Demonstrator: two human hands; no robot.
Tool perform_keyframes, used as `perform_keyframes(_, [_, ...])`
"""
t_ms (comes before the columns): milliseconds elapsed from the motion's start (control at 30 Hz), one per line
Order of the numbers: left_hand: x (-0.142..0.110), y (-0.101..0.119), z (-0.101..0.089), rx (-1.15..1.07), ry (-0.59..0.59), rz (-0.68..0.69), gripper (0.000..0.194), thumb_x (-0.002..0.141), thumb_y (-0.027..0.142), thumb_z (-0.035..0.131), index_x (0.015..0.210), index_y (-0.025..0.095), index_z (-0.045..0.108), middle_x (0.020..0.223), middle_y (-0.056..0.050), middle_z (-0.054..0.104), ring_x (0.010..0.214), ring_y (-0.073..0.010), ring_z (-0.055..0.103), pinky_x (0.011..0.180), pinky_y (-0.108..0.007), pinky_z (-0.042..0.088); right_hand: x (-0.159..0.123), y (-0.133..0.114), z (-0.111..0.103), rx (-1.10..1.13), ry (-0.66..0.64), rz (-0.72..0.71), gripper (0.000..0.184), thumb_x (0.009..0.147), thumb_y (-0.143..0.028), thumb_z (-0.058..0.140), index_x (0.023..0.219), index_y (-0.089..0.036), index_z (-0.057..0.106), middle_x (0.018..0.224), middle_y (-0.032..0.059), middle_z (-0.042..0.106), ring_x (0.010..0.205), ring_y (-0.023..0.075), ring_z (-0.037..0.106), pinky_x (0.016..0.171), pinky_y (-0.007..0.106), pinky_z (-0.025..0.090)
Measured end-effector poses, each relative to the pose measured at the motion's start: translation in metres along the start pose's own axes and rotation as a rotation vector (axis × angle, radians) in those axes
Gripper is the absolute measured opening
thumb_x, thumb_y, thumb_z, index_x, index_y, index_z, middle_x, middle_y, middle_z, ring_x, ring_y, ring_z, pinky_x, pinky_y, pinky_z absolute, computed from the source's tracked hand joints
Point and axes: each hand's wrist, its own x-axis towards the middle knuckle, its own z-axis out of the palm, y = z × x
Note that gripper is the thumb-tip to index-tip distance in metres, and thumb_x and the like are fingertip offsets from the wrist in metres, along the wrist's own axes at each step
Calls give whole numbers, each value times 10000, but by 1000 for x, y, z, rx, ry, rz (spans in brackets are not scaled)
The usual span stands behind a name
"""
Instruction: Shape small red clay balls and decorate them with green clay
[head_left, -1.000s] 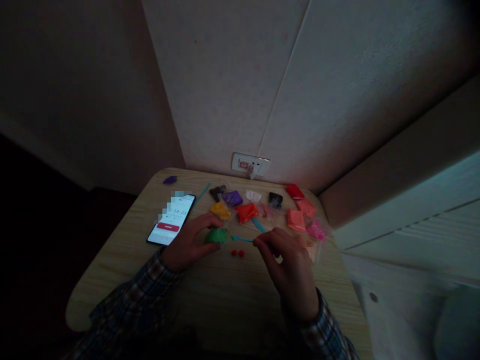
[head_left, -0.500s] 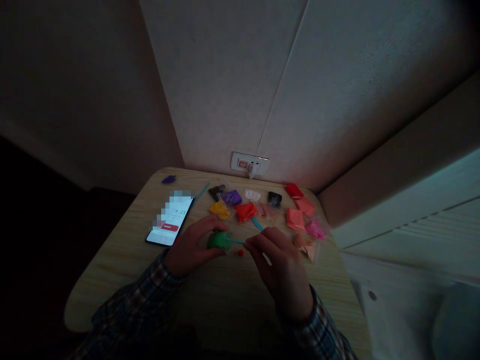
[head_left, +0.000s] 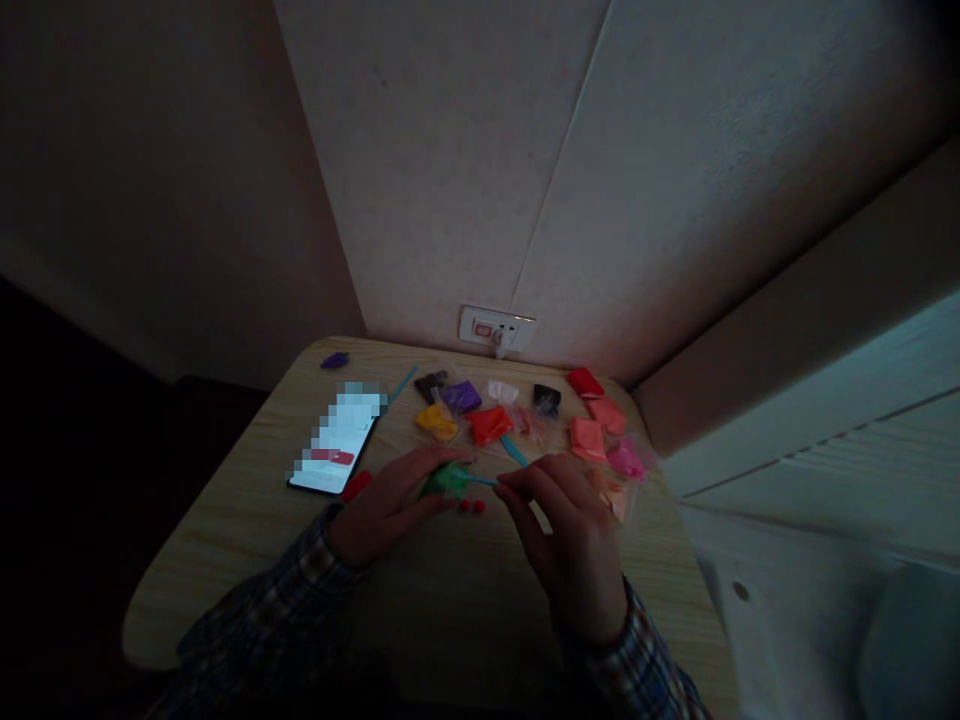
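My left hand (head_left: 384, 508) is closed around a small clear bag of green modelling clay (head_left: 447, 481), thumb and fingers on its two sides. Between the thumb and fingertips of my right hand (head_left: 571, 535) is a thin blue stick tool (head_left: 481, 481). Its far end reaches the bag's opening; whether the tip is in the clay I cannot make out. Two tiny red balls (head_left: 472, 506) lie on the table just below the bag. A red piece (head_left: 356, 486) shows beside my left knuckles, partly hidden.
A lit phone (head_left: 341, 440) lies to the left, with another blue tool (head_left: 403, 384) behind it. Beyond my hands are bagged clays, among them orange-red (head_left: 490, 427), yellow (head_left: 436, 423) and pink (head_left: 627, 459). A flat blue tool (head_left: 514, 450) lies near my right hand. A wall socket (head_left: 496, 328) is behind the table (head_left: 225, 560).
The green bag has turned a little in my left hand, and more of its crinkled plastic faces up. The red piece by my left hand and both red balls show more clearly.
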Motion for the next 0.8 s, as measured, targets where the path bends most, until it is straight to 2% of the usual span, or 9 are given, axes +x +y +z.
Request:
perform_keyframes(133, [0,7,8,-33,-44,52,354,911,290,433,1252,198,464,1209,-85,577,1130,-217,535,979,-351,425,-3,0,5,5,-47,22,170,891,-190,519,732,-187,577,718,30,566,694,160,515,624,283,406])
perform_keyframes(200, [2,8,8,-19,-38,58,366,875,348,517,1207,195,491,1147,-76,595,1072,-217,560,938,-335,448,-4,1,6,35,-52,32,167,894,-184,512,739,-185,573,719,30,563,692,157,512,618,275,411])
perform_keyframes(300, [5,6,3,65,53,19,409,777,419,642,1102,185,561,1078,-72,617,1021,-236,574,909,-338,453,-5,3,4,72,-25,45,130,886,-174,525,765,-185,570,722,23,563,685,149,514,610,264,409])
perform_keyframes(433, [7,-1,-9,198,170,-51,277,845,345,511,1031,163,605,1053,-86,655,973,-233,602,900,-348,456,-5,12,-1,72,38,101,103,876,-165,540,780,-187,572,716,12,562,682,142,513,620,260,400])
perform_keyframes(567, [8,-8,-13,280,187,-89,305,887,326,395,952,148,633,974,-89,689,901,-220,631,851,-337,481,-9,27,-6,15,62,180,103,881,-199,533,795,-185,587,723,17,576,660,147,496,607,269,378])
perform_keyframes(667, [10,-12,-15,333,211,-99,323,899,324,368,870,149,637,918,-89,694,873,-211,636,820,-319,485,-13,38,-10,16,88,209,113,884,-216,527,796,-187,591,713,10,578,633,138,486,584,257,374])
perform_keyframes(800, [9,-15,-27,387,349,-161,334,905,346,369,850,150,634,852,-78,689,824,-213,635,774,-313,475,-16,46,-12,28,125,244,123,881,-246,534,786,-195,593,696,-4,567,610,128,475,559,245,368])
